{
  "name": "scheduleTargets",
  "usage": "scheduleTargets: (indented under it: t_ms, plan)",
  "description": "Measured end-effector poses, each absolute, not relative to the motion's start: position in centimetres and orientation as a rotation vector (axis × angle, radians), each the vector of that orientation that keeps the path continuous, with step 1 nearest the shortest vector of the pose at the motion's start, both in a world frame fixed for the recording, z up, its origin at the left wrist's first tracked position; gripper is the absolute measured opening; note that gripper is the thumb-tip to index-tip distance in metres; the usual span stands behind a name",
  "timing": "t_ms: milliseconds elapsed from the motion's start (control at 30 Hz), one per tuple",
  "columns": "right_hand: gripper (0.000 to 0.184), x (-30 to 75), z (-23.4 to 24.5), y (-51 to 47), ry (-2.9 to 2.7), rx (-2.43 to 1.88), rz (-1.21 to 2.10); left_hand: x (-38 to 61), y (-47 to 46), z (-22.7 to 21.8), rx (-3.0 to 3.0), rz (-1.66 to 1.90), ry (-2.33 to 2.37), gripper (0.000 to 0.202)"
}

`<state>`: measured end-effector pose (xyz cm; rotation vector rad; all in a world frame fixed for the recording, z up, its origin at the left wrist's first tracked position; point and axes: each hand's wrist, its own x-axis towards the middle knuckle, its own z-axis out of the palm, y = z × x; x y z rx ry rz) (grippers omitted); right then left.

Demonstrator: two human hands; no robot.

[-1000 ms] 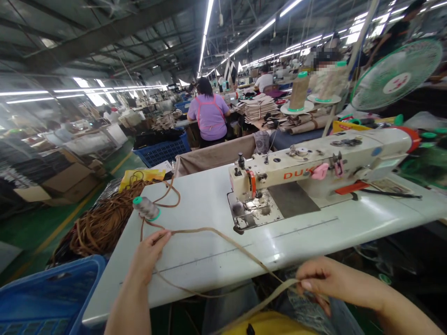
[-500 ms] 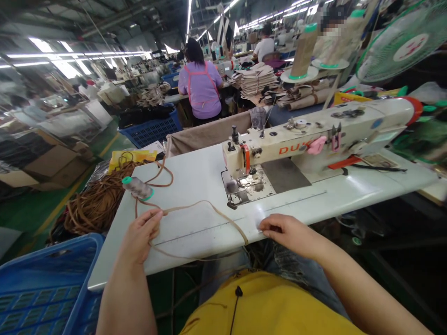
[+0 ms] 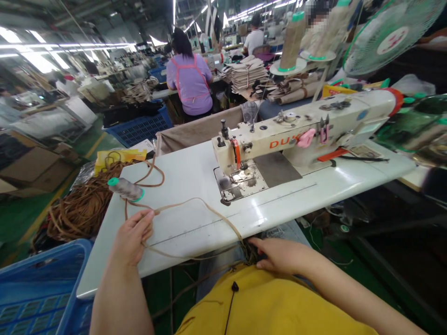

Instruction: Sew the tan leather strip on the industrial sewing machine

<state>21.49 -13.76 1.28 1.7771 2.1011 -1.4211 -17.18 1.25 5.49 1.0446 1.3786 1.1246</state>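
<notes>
My left hand [image 3: 134, 235] is closed in a pinch on a thin brown strap [image 3: 195, 199] over the left part of the white sewing table [image 3: 181, 174]. From my fingers the strap arches across the tabletop and drops over the front edge; another length runs below it. My right hand [image 3: 275, 255] is at the front edge, above my lap, with index finger and thumb apart. Beside its fingertips lies a dark tangled bundle [image 3: 249, 253], too unclear to name. A grey thread cone [image 3: 125, 188] lies on its side beyond my left hand.
A sewing machine [image 3: 300, 135] stands on the table's right half. Left of the table are a heap of brown straps [image 3: 84, 204] and a blue plastic basket [image 3: 45, 284]. A green fan [image 3: 391, 42] stands back right. A co-worker in purple [image 3: 191, 83] sits ahead, back turned.
My right hand has moved down from the tabletop to the front edge over my lap, its fingers spreading. My left hand keeps its pinch on the strap. The whole view has shifted slightly.
</notes>
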Motion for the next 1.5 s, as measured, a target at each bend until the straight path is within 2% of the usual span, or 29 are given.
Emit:
scheduleTargets:
  t_ms: [100,167,267,333,433,500,700,833,1033,1133,1233,1500]
  plan:
    - [0.035,21.2,2.1,-13.2,2.193,1.778,-1.55,-17.1,1.3,5.5,1.083,1.14,1.344,0.041]
    - [0.026,21.0,2.9,-12.4,2.27,1.821,-1.681,-16.9,1.3,5.6,1.114,1.137,1.328,0.038]
    - [0.025,20.2,3.4,-10.9,2.39,1.96,-1.849,-16.5,1.0,6.0,1.151,1.117,1.3,0.034]
    - [0.027,19.4,3.1,-9.7,2.497,2.109,-1.809,-16.1,0.7,6.3,1.174,1.092,1.279,0.033]
    - [0.038,18.0,1.9,-7.8,2.603,2.317,-1.664,-15.8,0.1,6.9,1.213,1.03,1.269,0.036]
    - [0.044,16.9,0.9,-6.5,2.599,2.345,-1.703,-15.6,-0.3,7.3,1.261,0.976,1.288,0.04]
    - [0.035,14.4,0.0,-4.3,2.265,2.061,-2.265,-15.6,-0.9,8.3,1.543,0.881,1.441,0.048]
    - [0.047,14.8,1.3,-4.9,2.208,1.985,-2.495,-16.2,-0.9,8.0,1.693,0.906,1.493,0.043]
    - [0.062,16.8,3.3,-6.4,2.346,2.258,-2.29,-15.5,-0.7,6.9,1.873,0.716,1.354,0.035]
    - [0.057,17.2,4.3,-7.2,2.498,2.289,-2.108,-14.3,-0.5,6.5,1.853,0.612,1.302,0.037]
    - [0.054,17.4,5.0,-8.0,2.508,2.24,-2.061,-13.3,-0.4,6.3,1.794,0.559,1.329,0.04]
    - [0.048,18.4,5.6,-9.6,2.436,2.341,-1.868,-12.7,-0.5,4.4,1.782,0.708,1.292,0.036]
